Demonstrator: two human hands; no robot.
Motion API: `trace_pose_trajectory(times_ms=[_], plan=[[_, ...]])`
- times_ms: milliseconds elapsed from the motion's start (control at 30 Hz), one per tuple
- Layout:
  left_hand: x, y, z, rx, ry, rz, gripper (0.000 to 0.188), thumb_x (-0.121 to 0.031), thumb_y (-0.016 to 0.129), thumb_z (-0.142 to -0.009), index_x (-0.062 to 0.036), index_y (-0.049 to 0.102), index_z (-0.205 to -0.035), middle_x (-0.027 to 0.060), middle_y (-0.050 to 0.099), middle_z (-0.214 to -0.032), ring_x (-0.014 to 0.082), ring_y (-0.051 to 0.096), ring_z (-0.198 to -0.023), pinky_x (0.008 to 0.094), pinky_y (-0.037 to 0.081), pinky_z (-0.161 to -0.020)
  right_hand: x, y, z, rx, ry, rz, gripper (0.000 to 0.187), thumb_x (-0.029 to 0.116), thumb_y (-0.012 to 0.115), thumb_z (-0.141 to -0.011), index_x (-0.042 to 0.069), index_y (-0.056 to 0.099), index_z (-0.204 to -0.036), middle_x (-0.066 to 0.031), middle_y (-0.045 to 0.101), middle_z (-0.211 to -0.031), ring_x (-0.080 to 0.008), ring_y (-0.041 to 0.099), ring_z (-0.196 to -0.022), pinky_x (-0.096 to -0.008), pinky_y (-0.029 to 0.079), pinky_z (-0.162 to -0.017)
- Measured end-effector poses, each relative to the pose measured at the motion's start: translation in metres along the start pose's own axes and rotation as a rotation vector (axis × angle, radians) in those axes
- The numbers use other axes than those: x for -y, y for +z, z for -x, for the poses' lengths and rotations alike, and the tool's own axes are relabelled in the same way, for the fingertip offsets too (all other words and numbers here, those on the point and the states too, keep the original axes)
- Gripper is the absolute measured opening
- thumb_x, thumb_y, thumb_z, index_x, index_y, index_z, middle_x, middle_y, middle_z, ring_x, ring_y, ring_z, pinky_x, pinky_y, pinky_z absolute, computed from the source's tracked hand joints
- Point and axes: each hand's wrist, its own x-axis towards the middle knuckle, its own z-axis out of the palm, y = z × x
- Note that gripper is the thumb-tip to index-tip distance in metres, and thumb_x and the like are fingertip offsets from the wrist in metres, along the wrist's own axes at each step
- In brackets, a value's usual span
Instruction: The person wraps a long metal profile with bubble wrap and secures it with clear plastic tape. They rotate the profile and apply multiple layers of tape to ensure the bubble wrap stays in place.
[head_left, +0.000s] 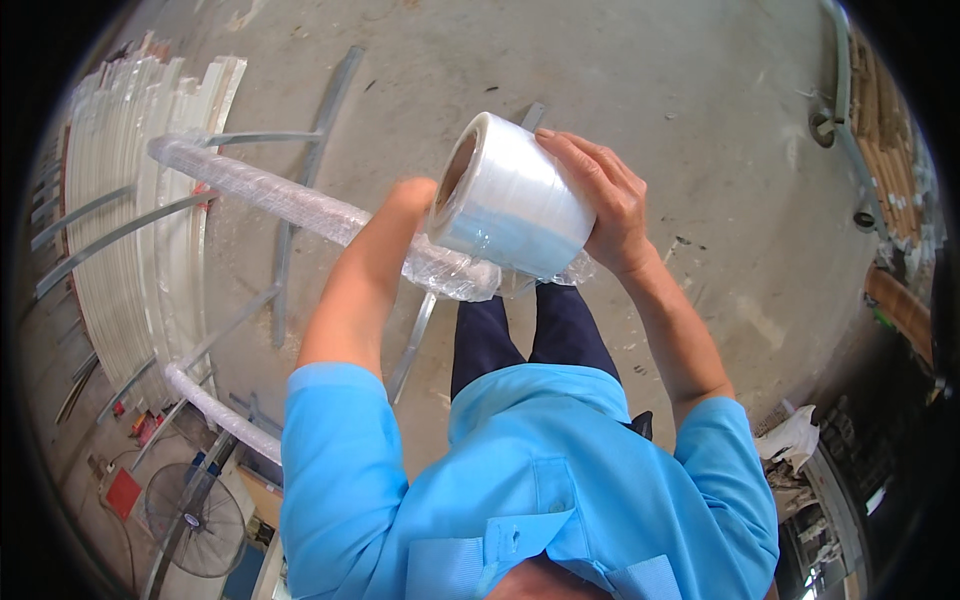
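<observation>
From where I stand, the roll of clear film [525, 200] is held before the person's thighs, over the near part of the wrapped bundle [310, 210]; the right hand [605, 195] curls its fingers round the roll's right end; I'd judge it best to keep the film taut and overlap each turn evenly; the left hand [412, 194] vanishes behind the roll's left rim, its grip impossible to tell; the roll also masks part of the bundle.
</observation>
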Motion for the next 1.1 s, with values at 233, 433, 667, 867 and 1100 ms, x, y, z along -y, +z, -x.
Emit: trace_pose_trajectory(times_ms=[233,433,667,867,1100], plan=[[-0.013,-0.007,-0.025,-0.164,0.274,0.295,0.039,-0.029,0.075,-0.074,-0.0048,0.072,-0.104,0.0139,0.071,-0.095,0.0238,0.065,-0.092,0.0352,0.050,-0.081,-0.002,-0.008,0.020,-0.002,0.039,0.044,0.057,0.010,0.078,-0.065,0.015,0.067,-0.121,-0.0074,0.068,-0.115,-0.0247,0.067,-0.095,-0.0354,0.057,-0.079],[-0.071,-0.013,-0.021,0.078,0.677,0.804,0.040,-0.025,0.073,-0.076,-0.0059,0.071,-0.111,0.0176,0.067,-0.119,0.0249,0.058,-0.119,0.0354,0.044,-0.100,0.018,-0.011,0.073,0.090,0.011,0.166,0.057,0.011,0.076,-0.065,0.020,0.069,-0.120,-0.0070,0.066,-0.119,-0.0243,0.065,-0.099,-0.0333,0.057,-0.079],[-0.108,0.003,-0.002,0.248,0.687,0.538,0.029,-0.022,0.074,-0.077,-0.0066,0.076,-0.101,0.0090,0.071,-0.108,0.0210,0.061,-0.111,0.0348,0.044,-0.097,0.037,-0.010,0.099,0.025,0.060,0.179,0.055,0.010,0.072,-0.066,0.023,0.070,-0.119,-0.0062,0.065,-0.119,-0.0244,0.064,-0.098,-0.0322,0.057,-0.076],[-0.090,-0.017,0.057,0.096,0.661,0.811,0.033,-0.002,0.071,-0.077,-0.0063,0.072,-0.110,0.0045,0.071,-0.094,0.0146,0.064,-0.079,0.0306,0.051,-0.075,0.039,-0.016,0.089,-0.007,0.060,0.134,0.052,0.009,0.072,-0.065,0.019,0.071,-0.115,-0.0081,0.067,-0.119,-0.0267,0.065,-0.099,-0.0338,0.057,-0.076],[-0.055,0.010,0.160,-0.334,0.519,0.737,0.046,0.006,0.073,-0.072,-0.0076,0.070,-0.116,0.0070,0.073,-0.098,0.0142,0.065,-0.087,0.0309,0.052,-0.079,0.035,-0.033,0.072,-0.127,0.051,0.162,0.048,0.009,0.075,-0.062,0.011,0.072,-0.111,-0.0128,0.069,-0.113,-0.0307,0.067,-0.097,-0.0362,0.057,-0.080]])
